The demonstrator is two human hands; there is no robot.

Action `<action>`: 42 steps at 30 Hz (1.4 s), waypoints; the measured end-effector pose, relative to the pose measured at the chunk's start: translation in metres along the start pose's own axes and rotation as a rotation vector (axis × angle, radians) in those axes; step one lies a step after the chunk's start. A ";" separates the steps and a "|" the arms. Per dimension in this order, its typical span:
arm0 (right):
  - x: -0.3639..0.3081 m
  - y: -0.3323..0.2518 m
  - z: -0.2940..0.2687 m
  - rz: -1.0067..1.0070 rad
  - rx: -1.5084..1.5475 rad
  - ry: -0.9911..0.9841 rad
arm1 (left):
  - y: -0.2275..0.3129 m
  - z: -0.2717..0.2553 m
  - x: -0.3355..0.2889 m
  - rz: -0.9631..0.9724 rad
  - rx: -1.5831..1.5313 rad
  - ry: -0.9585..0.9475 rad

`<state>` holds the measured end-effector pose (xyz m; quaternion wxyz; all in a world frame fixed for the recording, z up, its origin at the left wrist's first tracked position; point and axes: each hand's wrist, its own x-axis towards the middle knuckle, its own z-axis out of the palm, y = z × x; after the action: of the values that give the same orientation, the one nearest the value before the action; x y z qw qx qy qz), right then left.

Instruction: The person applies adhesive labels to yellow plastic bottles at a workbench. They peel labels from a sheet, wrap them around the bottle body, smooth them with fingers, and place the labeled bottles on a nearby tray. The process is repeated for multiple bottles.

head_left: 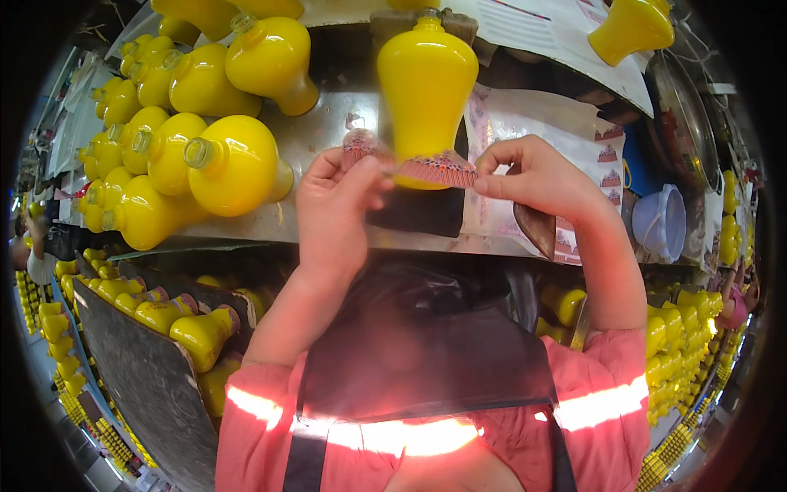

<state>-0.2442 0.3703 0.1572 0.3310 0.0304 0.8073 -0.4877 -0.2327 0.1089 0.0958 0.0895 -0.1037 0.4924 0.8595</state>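
Observation:
A glossy yellow vase (428, 82) lies in front of me, its neck pointing away and its foot toward me. A thin patterned decal strip (438, 170), reddish with small coloured motifs, lies across the vase near its foot. My right hand (537, 176) pinches the strip's right end between thumb and fingertips. On the other side, my left hand (334, 205) has its fingers closed on a similarly patterned part that stands up above the thumb. Whether both parts are one piece cannot be told. Black cloth (418, 215) lies under the vase's foot.
Several yellow vases (238, 164) crowd the bench at left; another vase (631, 31) lies at far right. Decal sheets (533, 111) sit right of the work, near a pale bucket (658, 221). A dark board (139, 369) with more vases stands at lower left.

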 end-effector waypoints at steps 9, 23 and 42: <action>0.023 -0.003 0.008 0.019 -0.171 0.044 | -0.018 -0.020 0.008 -0.185 -0.019 0.120; 0.018 -0.006 0.057 -0.426 -0.490 0.730 | -0.032 -0.009 0.025 0.695 0.986 -0.141; 0.034 0.023 0.069 -0.309 0.311 0.608 | -0.033 -0.007 0.038 0.365 0.606 -0.263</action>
<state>-0.2267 0.3172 0.0991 -0.0101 0.1015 0.7800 -0.6174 -0.2604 0.1213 0.0548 0.0241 0.1283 0.7190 0.6826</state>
